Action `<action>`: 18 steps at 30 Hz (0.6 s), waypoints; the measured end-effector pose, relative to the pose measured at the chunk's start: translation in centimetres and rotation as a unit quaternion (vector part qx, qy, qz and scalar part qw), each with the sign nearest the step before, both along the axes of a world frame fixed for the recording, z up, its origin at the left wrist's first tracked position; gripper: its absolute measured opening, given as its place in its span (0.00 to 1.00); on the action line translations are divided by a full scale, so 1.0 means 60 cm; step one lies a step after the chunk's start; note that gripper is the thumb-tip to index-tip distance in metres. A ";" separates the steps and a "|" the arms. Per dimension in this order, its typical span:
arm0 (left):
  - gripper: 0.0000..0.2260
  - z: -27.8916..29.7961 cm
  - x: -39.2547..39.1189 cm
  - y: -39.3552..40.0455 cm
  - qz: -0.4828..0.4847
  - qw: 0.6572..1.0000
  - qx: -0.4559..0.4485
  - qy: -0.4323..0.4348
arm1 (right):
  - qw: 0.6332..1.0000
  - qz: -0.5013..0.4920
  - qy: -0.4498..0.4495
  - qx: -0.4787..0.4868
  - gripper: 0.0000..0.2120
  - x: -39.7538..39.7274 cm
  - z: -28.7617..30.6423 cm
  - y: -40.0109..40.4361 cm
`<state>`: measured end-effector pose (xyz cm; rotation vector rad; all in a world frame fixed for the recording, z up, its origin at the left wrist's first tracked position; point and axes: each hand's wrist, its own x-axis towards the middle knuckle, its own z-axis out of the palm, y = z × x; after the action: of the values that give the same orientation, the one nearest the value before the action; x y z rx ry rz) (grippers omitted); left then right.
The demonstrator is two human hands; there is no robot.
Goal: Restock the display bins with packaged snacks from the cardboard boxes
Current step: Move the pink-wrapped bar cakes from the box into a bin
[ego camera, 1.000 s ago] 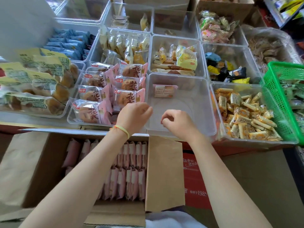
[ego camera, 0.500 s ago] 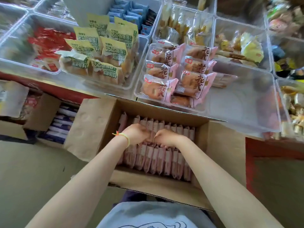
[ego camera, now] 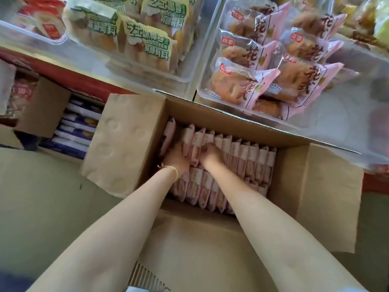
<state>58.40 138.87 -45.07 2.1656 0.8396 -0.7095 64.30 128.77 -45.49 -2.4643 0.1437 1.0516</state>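
Observation:
An open cardboard box (ego camera: 235,123) below the display holds two rows of upright pink snack packets (ego camera: 250,159). Both hands are down in the far row at its left end. My left hand (ego camera: 175,158), with a yellow band at the wrist, has its fingers pushed between the packets. My right hand (ego camera: 210,153) sits right beside it, fingers curled into the same bunch of packets. The fingertips are hidden among the wrappers. Above the box, a clear display bin (ego camera: 205,95) holds pink-wrapped pastries (ego camera: 242,81) of the same kind.
A clear bin (ego camera: 185,77) of green-and-yellow bread packs (ego camera: 147,43) stands to the left of the pink one. A second open box (ego camera: 42,108) with blue-and-white packs (ego camera: 77,131) sits at the left. The main box's flaps stick out on the left (ego camera: 120,140) and right (ego camera: 328,199).
Both hands dropped from the edge of the display bins into the box, then dug deeper among the pink packets. The view tilted down and closer to the box.

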 end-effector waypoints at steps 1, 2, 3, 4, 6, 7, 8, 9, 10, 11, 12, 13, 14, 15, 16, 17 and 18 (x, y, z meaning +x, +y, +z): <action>0.23 -0.006 -0.001 0.001 -0.002 1.000 0.003 0.001 | 1.000 0.017 -0.006 -0.014 0.13 -0.001 -0.003 0.004; 0.23 -0.014 -0.001 0.002 0.000 1.000 0.010 -0.001 | 0.999 0.027 -0.009 -0.025 0.14 -0.001 -0.007 0.007; 0.22 -0.019 -0.002 0.003 0.001 1.000 0.023 -0.008 | 0.999 0.035 -0.004 -0.035 0.15 -0.001 -0.011 0.011; 0.19 -0.023 -0.002 0.003 -0.003 0.999 0.038 -0.015 | 0.998 0.043 -0.001 -0.045 0.17 -0.002 -0.017 0.015; 0.13 -0.028 -0.003 0.004 -0.004 0.998 0.056 -0.027 | 0.997 0.061 0.010 -0.057 0.18 -0.008 -0.024 0.020; 0.11 -0.030 -0.004 0.005 0.005 0.998 0.053 -0.034 | 0.996 0.066 0.011 -0.058 0.18 -0.011 -0.026 0.021; 0.11 -0.033 -0.006 0.007 0.014 0.998 0.047 -0.038 | 0.996 0.073 0.006 -0.058 0.17 -0.012 -0.029 0.021; 0.10 -0.032 -0.008 0.008 0.017 0.998 0.046 -0.040 | 0.996 0.078 0.005 -0.053 0.16 -0.014 -0.025 0.021; 0.09 -0.031 -0.010 0.010 0.018 0.998 0.044 -0.040 | 0.996 0.082 0.007 -0.044 0.13 -0.013 -0.023 0.020; 0.07 -0.026 -0.012 0.011 0.019 0.998 0.038 -0.042 | 0.997 0.077 0.015 -0.029 0.08 -0.013 -0.019 0.017; 0.05 -0.021 -0.012 0.011 0.022 0.998 0.027 -0.047 | 0.998 0.065 0.018 -0.007 0.05 -0.013 -0.014 0.012; 0.06 -0.012 -0.010 0.011 0.027 0.998 0.016 -0.050 | 0.999 0.048 0.014 0.017 0.07 -0.015 -0.005 0.007; 0.07 -0.002 -0.008 0.011 0.029 0.998 0.007 -0.052 | 0.999 0.031 0.002 0.042 0.09 -0.016 0.005 -0.001; 0.07 0.012 -0.005 0.010 0.029 0.998 -0.004 -0.055 | 0.998 0.015 -0.008 0.068 0.07 -0.016 0.017 -0.011; 0.06 0.024 -0.004 0.009 0.031 0.997 -0.016 -0.067 | 0.995 0.006 -0.018 0.093 0.05 -0.017 0.031 -0.024; 0.04 0.040 -0.003 0.006 0.042 0.995 -0.043 -0.085 | 0.994 -0.001 -0.021 0.112 0.05 -0.017 0.051 -0.037; 0.03 0.057 -0.002 0.001 0.061 0.989 -0.083 -0.107 | 0.991 -0.016 -0.019 0.133 0.05 -0.016 0.073 -0.052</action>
<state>58.27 138.92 -41.68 1.9817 0.7640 -0.4594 63.35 125.67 -41.08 -2.2314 0.0292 0.9440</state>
